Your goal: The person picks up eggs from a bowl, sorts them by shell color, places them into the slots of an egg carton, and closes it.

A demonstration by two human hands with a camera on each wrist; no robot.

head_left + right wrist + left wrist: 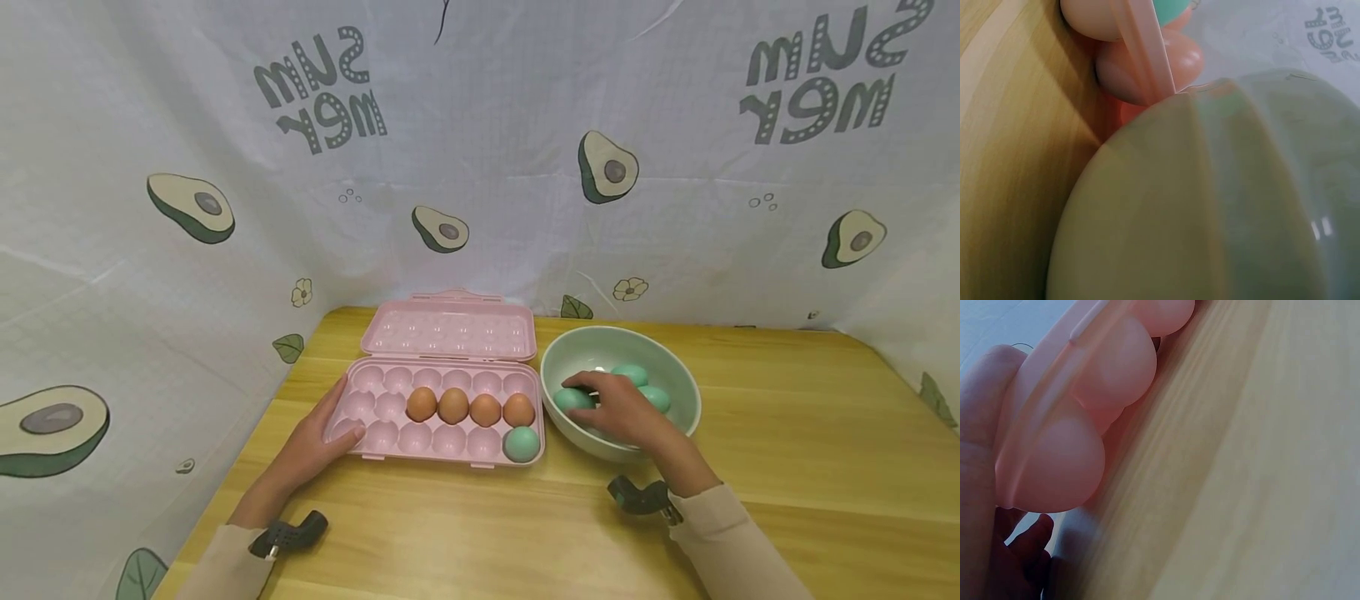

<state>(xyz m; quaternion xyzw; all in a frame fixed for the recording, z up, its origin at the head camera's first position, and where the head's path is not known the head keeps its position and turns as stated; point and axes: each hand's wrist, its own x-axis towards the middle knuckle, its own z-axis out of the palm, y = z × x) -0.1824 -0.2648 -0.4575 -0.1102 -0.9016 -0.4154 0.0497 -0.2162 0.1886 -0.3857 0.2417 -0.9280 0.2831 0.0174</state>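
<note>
A pink plastic egg carton [450, 454] lies with its lid folded back. My left hand [315, 437] holds its left end, thumb over the front corner; in the left wrist view the thumb [977, 444] crosses the rim and the other fingers sit beyond. Several brown eggs [453, 406] fill the right part of the middle row, and one green egg [521, 444] is in the front right cup. Inside the pale green bowl [686, 367], my right hand [618, 408] grips a green egg [573, 400] near the left wall. Behind the hand are more green eggs [630, 374].
The carton's open lid [450, 329] leans toward the back. The bowl stands against the carton's right end, its outer wall [1147, 219] filling much of the right wrist view. A printed curtain [517, 167] hangs behind the wooden table [780, 433].
</note>
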